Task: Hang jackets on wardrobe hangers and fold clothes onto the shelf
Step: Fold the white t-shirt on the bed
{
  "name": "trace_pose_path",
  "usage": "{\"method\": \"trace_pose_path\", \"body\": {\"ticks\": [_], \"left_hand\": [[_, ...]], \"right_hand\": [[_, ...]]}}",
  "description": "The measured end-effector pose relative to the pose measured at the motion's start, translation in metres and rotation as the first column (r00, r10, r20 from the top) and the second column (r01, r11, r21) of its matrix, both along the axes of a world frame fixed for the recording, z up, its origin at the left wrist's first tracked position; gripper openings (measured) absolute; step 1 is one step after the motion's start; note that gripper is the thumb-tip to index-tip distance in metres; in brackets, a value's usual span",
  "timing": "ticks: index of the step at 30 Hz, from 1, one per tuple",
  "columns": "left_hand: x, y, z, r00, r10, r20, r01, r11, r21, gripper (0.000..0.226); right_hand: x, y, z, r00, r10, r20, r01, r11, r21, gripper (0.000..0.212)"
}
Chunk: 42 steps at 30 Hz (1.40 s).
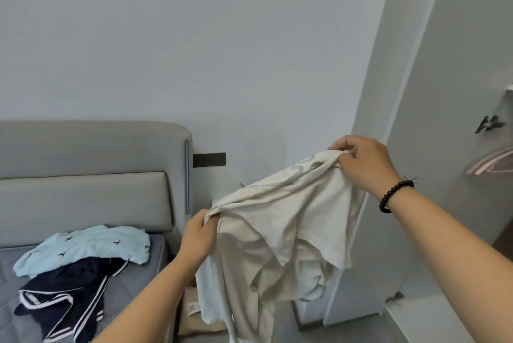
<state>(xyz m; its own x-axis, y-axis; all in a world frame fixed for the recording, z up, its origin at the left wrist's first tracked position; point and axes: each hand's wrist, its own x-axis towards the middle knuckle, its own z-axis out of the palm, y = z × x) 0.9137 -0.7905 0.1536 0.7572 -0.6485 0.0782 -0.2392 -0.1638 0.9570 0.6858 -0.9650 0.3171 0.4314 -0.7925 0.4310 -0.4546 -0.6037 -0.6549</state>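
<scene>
A cream garment [280, 231] hangs in the air in front of me, stretched between both hands. My left hand [198, 234] grips its lower left corner. My right hand [363, 162] pinches its upper edge, higher and to the right, with a dark bead bracelet on that wrist. The rest of the cloth droops in loose folds below. On the bed at the left lie a light blue garment [91, 245] with small dark marks and a navy jacket [69, 295] with white stripes. Pink hangers [491, 165] hang inside the open wardrobe at the far right.
The grey bed with its padded headboard [91, 165] fills the lower left. A white wardrobe door [397, 148] stands open on the right, its hinge [488, 124] showing. A cardboard box [194, 312] sits on the floor between bed and wardrobe.
</scene>
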Motion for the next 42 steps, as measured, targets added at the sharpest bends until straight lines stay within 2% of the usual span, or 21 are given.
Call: {"method": "trace_pose_path", "body": {"ticks": [6, 8, 10, 12, 13, 17, 18, 20, 22, 24, 26, 29, 31, 34, 36, 38, 40, 42], "left_hand": [[-0.027, -0.024, 0.065, 0.993, 0.003, 0.121, 0.003, 0.999, -0.046, 0.034], [-0.034, -0.029, 0.081, 0.996, 0.026, 0.091, -0.018, 0.996, -0.089, 0.033], [-0.043, -0.032, 0.096, 1.000, -0.014, 0.026, 0.016, 0.996, -0.088, 0.025], [-0.054, -0.034, 0.103, 0.987, -0.157, -0.021, 0.156, 0.987, -0.031, 0.008], [-0.061, -0.032, 0.106, 0.970, -0.242, -0.038, 0.241, 0.970, -0.010, 0.013], [-0.085, -0.022, 0.105, 0.822, -0.568, -0.042, 0.569, 0.821, 0.042, 0.077], [-0.093, -0.018, 0.104, 0.783, -0.620, -0.036, 0.622, 0.782, 0.045, 0.082], [-0.102, -0.011, 0.102, 0.750, -0.661, -0.018, 0.661, 0.750, 0.028, 0.064], [-0.098, -0.005, 0.099, 0.809, -0.588, -0.002, 0.588, 0.809, -0.002, 0.035], [-0.084, 0.006, 0.102, 0.865, -0.500, -0.027, 0.500, 0.866, -0.033, 0.023], [-0.068, 0.017, 0.107, 0.877, -0.472, -0.092, 0.464, 0.881, -0.090, 0.029], [-0.052, 0.027, 0.115, 0.868, -0.441, -0.228, 0.403, 0.894, -0.196, 0.034], [-0.044, 0.028, 0.121, 0.856, -0.412, -0.312, 0.337, 0.903, -0.267, 0.026], [-0.035, 0.027, 0.132, 0.866, -0.362, -0.344, 0.253, 0.912, -0.323, 0.027], [-0.033, 0.027, 0.138, 0.874, -0.344, -0.345, 0.223, 0.912, -0.344, 0.030], [-0.030, 0.027, 0.141, 0.872, -0.328, -0.363, 0.196, 0.914, -0.354, 0.030], [-0.028, 0.029, 0.143, 0.872, -0.324, -0.368, 0.193, 0.916, -0.351, 0.029], [-0.026, 0.033, 0.144, 0.880, -0.330, -0.341, 0.211, 0.916, -0.342, 0.025]], "right_hand": [[-0.071, -0.043, -0.009, 0.971, -0.170, -0.166, 0.184, 0.981, 0.069, 0.032], [-0.079, -0.044, -0.007, 0.968, -0.170, -0.184, 0.196, 0.971, 0.136, 0.033], [-0.077, -0.036, -0.002, 0.990, -0.127, -0.058, 0.137, 0.959, 0.249, 0.034], [-0.068, -0.022, 0.005, 0.988, -0.071, 0.135, 0.012, 0.919, 0.393, 0.033], [-0.061, -0.013, 0.009, 0.977, -0.044, 0.207, -0.051, 0.900, 0.433, 0.032], [-0.025, 0.023, 0.024, 0.937, 0.062, 0.344, -0.211, 0.885, 0.415, 0.028], [-0.016, 0.033, 0.027, 0.927, 0.094, 0.364, -0.250, 0.877, 0.410, 0.026], [0.005, 0.054, 0.028, 0.910, 0.176, 0.375, -0.334, 0.848, 0.411, 0.023], [0.022, 0.076, 0.026, 0.897, 0.275, 0.345, -0.405, 0.825, 0.395, 0.023], [0.030, 0.092, 0.025, 0.878, 0.352, 0.325, -0.460, 0.809, 0.366, 0.023], [0.030, 0.100, 0.025, 0.851, 0.376, 0.367, -0.502, 0.787, 0.358, 0.024], [0.022, 0.101, 0.011, 0.825, 0.327, 0.461, -0.513, 0.777, 0.365, 0.030], [0.021, 0.101, -0.011, 0.862, 0.306, 0.403, -0.461, 0.803, 0.377, 0.036], [0.026, 0.107, -0.053, 0.924, 0.290, 0.249, -0.372, 0.830, 0.415, 0.056], [0.033, 0.119, -0.075, 0.931, 0.242, 0.273, -0.340, 0.844, 0.415, 0.070], [0.041, 0.134, -0.093, 0.931, 0.192, 0.311, -0.305, 0.877, 0.372, 0.076], [0.050, 0.145, -0.107, 0.958, 0.178, 0.225, -0.242, 0.922, 0.302, 0.064], [0.057, 0.146, -0.118, 0.974, 0.195, 0.112, -0.217, 0.947, 0.235, 0.035]]}}
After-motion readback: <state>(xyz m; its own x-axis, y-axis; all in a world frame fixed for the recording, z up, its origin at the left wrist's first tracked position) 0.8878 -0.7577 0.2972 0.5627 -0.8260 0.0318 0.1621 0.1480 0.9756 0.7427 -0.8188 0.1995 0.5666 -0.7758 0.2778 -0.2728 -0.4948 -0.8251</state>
